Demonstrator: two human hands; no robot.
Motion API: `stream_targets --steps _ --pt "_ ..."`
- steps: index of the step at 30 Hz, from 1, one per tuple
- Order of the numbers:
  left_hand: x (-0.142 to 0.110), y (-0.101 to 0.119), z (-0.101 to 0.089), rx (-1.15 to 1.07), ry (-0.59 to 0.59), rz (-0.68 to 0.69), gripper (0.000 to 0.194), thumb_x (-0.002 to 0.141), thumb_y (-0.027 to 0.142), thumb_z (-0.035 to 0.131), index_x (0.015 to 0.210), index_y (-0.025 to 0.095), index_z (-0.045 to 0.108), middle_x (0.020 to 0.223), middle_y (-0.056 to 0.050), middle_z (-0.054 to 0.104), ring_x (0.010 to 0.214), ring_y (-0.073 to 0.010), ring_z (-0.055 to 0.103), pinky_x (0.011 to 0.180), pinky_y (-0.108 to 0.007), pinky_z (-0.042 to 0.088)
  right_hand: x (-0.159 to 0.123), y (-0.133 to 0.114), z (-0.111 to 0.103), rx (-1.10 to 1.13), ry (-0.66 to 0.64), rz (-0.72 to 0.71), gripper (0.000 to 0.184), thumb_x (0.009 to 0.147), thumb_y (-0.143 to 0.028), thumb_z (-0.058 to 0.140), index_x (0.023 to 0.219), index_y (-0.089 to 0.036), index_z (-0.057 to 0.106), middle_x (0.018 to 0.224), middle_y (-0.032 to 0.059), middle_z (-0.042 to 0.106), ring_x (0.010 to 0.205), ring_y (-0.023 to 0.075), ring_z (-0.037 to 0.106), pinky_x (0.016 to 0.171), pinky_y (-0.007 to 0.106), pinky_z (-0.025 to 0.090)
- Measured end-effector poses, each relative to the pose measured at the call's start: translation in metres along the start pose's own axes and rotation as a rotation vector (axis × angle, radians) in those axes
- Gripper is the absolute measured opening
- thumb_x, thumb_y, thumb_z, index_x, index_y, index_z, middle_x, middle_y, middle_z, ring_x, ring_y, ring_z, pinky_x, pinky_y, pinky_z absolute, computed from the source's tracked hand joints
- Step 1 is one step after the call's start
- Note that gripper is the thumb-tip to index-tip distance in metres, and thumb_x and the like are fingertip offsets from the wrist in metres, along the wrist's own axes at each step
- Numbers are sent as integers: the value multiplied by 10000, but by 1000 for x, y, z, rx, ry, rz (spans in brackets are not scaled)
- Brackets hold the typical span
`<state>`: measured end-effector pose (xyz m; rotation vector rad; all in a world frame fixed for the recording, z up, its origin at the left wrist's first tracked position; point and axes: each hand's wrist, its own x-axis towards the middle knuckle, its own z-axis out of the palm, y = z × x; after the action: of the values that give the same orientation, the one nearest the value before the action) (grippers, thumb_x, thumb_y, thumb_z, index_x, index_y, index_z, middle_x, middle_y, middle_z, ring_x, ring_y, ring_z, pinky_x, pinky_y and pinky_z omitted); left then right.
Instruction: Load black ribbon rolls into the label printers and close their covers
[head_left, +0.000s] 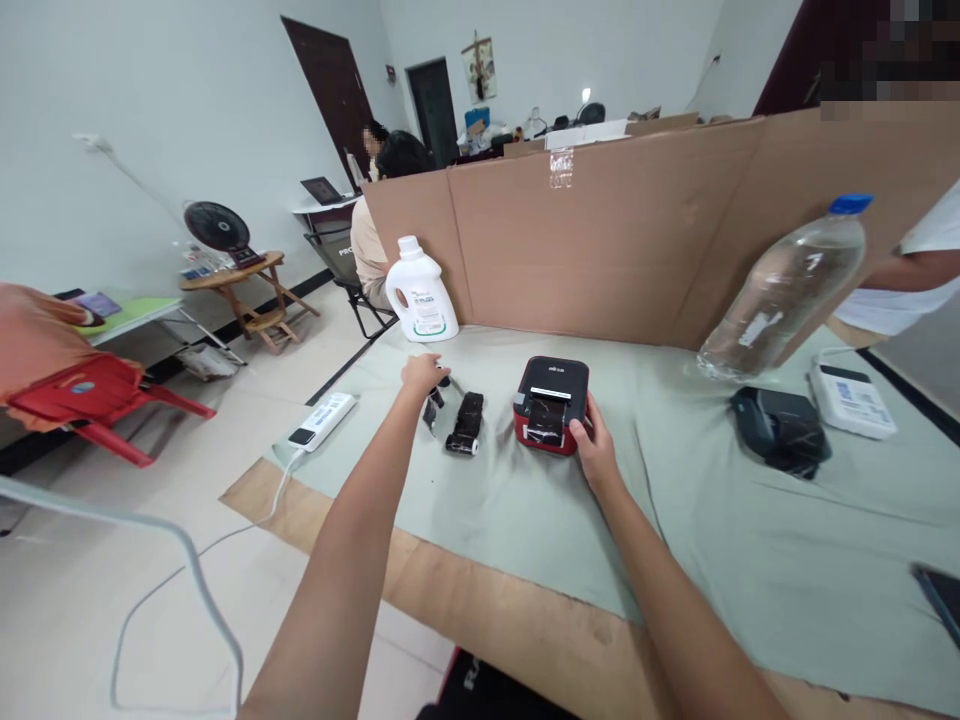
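Printer (559, 376) is clasped by right hand (598, 456), left hand (421, 374) apart, its grip unclear.

I can't make out what the left hand (424, 373) touches; the right edge crops a dark flat device (942, 602).

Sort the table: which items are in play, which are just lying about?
In play, judging by the hands:
red-and-black printer, right hand at its side
small black parts by the left hand, too small to identify
black film roll, probably

Apparently lying about:
white jug
blue-capped clear bottle
dark device at right
two white corded units
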<state>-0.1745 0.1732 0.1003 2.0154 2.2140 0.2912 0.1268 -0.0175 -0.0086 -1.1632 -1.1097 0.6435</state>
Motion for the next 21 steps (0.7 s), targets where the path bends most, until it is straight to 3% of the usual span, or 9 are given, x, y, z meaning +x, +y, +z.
stream_targets --steps 3,5,11,14,16,18,19,21 --pt "9 6 -1 23 -2 -12 358 816 338 717 1162 274 779 1239 -107 742 1140 -292 681 909 -340 515 0 -2 -1 -3 -10 0 783 907 -554 613 1575 -207 396 1590 126 454 1453 303 448 1208 496 360" --pt "3 -3 -4 39 46 -19 348 847 345 676 1169 262 778 1244 -124 738 1154 -306 673 914 -357 506 0 -3 -1 -8 -12 4 777 911 -555 605 1576 -212 395 1584 124 462 1448 304 454 1198 495 377" --pt "-48 -60 -6 137 31 -143 356 851 430 674 1121 232 796 1165 -141 764 1120 -334 680 905 -381 501 -2 -4 2 -22 3 -5 777 907 -572 602 1567 -209 409 1576 127 469 1434 302 468 1202 494 370" --pt "-68 -68 -12 90 28 -194 473 842 493 688 1229 230 753 1191 -141 755 1158 -345 660 922 -385 506 -2 -10 0 -19 2 5 779 908 -589 595 1568 -218 410 1564 129 481 1427 312 475 1200 503 367" --pt "-78 -53 -19 64 133 -156 597 838 569 681 1308 203 708 1193 -165 748 1227 -371 613 973 -415 491 -1 -16 -6 -43 -58 10 857 870 -599 648 1589 -225 370 1572 135 470 1427 338 474 1185 519 384" --pt "-88 -21 -23 -6 271 -68 618 903 607 582 1349 191 678 1188 -180 744 1259 -362 593 1008 -422 474 2 -23 -15 -108 -165 3 967 811 -574 735 1613 -237 313 1558 144 486 1401 363 502 1152 532 423" --pt "-93 -1 -22 -91 279 -8 570 958 588 496 1336 205 685 1199 -166 744 1230 -330 620 1004 -395 475 3 -27 -19 -153 -224 2 1011 790 -547 770 1624 -247 282 1529 148 520 1362 368 542 1122 535 455" --pt "-103 42 -13 -270 59 103 604 1003 612 360 1211 195 746 1159 -160 761 1153 -299 678 952 -352 492 5 -34 -24 -253 -303 3 1058 777 -501 801 1636 -265 230 1414 152 623 1213 366 652 1023 539 534"
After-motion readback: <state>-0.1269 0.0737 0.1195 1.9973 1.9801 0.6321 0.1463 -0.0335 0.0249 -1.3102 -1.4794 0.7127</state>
